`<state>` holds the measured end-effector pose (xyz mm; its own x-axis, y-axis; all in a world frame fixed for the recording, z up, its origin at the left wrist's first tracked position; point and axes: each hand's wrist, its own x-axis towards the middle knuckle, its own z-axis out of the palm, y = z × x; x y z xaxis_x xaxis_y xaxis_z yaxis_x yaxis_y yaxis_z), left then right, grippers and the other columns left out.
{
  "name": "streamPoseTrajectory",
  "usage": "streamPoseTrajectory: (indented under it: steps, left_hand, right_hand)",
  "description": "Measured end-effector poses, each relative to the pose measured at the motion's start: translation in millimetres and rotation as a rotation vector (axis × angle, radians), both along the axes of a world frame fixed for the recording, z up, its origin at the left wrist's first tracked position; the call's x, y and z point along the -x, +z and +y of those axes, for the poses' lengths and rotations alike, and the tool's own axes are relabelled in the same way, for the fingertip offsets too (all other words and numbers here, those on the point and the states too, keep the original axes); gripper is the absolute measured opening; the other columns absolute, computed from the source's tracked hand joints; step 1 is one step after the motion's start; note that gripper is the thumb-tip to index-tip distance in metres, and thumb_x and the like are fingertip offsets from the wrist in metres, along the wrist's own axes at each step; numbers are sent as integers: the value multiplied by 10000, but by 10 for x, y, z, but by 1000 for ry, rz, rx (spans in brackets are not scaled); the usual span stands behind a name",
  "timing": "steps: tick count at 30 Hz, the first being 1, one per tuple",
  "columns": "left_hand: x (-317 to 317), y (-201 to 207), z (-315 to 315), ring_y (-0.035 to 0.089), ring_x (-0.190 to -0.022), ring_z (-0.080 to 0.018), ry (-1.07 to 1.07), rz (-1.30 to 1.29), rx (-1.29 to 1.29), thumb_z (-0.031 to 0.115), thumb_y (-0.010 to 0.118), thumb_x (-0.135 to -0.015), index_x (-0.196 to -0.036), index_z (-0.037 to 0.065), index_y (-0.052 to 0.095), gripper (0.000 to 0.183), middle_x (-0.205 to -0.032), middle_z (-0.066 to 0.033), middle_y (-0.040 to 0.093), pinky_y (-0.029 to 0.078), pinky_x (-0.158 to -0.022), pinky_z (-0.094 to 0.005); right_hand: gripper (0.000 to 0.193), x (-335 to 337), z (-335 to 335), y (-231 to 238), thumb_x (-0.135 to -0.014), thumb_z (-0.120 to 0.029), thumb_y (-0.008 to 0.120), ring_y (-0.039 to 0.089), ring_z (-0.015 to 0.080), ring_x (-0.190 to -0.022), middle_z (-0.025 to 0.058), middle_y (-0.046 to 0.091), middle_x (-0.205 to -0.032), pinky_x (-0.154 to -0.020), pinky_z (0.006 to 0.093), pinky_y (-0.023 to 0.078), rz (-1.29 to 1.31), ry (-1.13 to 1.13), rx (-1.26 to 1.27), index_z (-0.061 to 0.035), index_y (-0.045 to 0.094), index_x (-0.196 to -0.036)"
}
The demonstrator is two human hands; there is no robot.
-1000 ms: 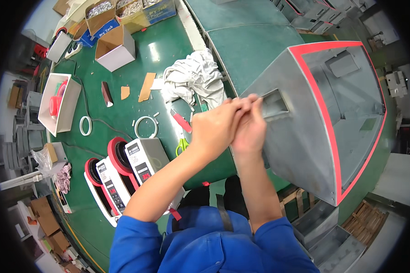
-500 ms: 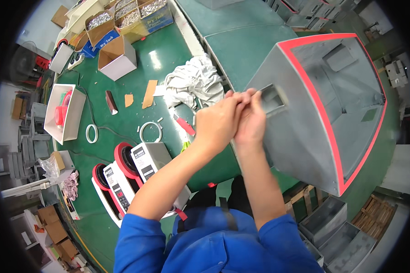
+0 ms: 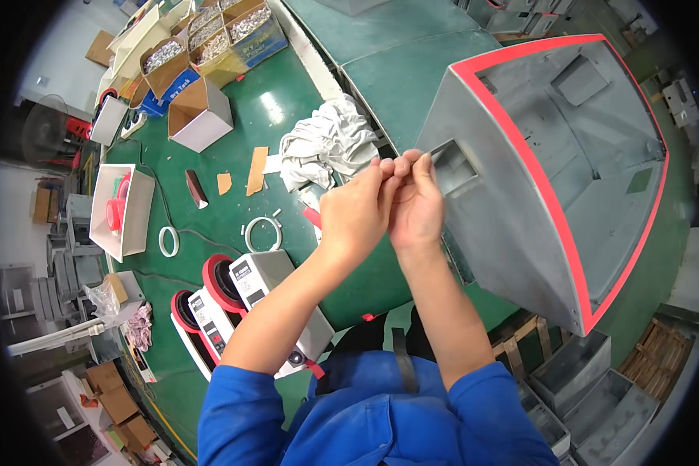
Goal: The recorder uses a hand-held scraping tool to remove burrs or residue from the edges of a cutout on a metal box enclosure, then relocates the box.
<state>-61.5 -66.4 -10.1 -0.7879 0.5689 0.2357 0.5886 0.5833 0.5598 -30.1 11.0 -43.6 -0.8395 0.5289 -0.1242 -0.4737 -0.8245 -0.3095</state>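
Note:
Both hands meet just left of a grey box-shaped housing (image 3: 489, 225), whose open face is edged with a red strip (image 3: 537, 175). My left hand (image 3: 355, 210) has its fingers pinched together against the fingertips of the other hand. My right hand (image 3: 417, 206) is turned palm up, its fingers curled and thumb pressed in. Whatever lies between the fingertips is too small or hidden to make out. Right beside them is a rectangular cutout (image 3: 454, 167) in the housing's side. A crumpled white cloth (image 3: 330, 144) lies beyond my left hand.
Two white-and-red tape dispensers (image 3: 260, 279) stand left of my left forearm. On the green table are a white ring (image 3: 262, 234), a cardboard strip (image 3: 257, 171), a white bin (image 3: 123, 233) with red rolls, an open carton (image 3: 199, 116) and boxes of small parts (image 3: 260, 54).
My joined hands have shifted slightly left, with the fingertips still together. The view has moved a little, so the table things and the housing sit differently in it.

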Motion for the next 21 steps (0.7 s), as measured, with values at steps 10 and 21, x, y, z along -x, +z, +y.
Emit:
streamPoseTrajectory:
  steps: [10, 21]
  left_hand:
    - [-108, -92, -144, 594, -679, -305, 16, -3, -18, 151, 551, -788, -927, 28, 574, 187, -759, -164, 600, 467, -556, -369]
    - [-136, -250, -138, 571, -530, -291, 35, 193, -238, 216, 502, -808, -773, 58, 544, 167, -687, -132, 600, 438, -450, -379]
  right_hand:
    - [238, -56, -133, -93, -912, -244, 340, 493, 174, -720, 46, 465, -696, -794, 327, 418, 22, 61, 5, -50, 447, -826]
    - [229, -98, -130, -96, -909, -239, 353, 505, 184, -745, 48, 476, -697, -823, 327, 420, 61, 96, -30, -46, 457, -842]
